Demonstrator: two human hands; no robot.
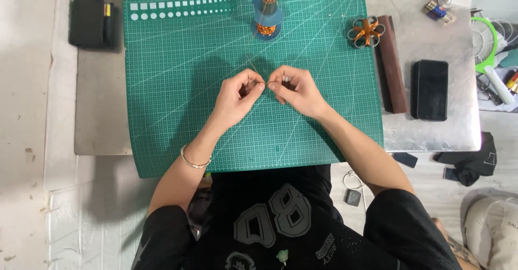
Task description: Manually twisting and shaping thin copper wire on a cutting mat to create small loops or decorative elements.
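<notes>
My left hand [239, 94] and my right hand [294, 89] meet over the middle of a green cutting mat [178, 86], fingertips almost touching. Both pinch a thin wire [266, 84] between thumb and forefinger. The wire is very fine and mostly hidden by my fingers. A faint strand seems to run up toward a spool of copper wire [267, 11] standing upright on a blue base at the mat's far edge. A bracelet sits on my left wrist.
An orange and grey wire flower shape [366, 31] lies at the mat's right edge beside a long brown block [392, 62]. A black phone [431, 89] lies further right. A black box [89, 20] sits at the far left. Cables and tools clutter the right edge.
</notes>
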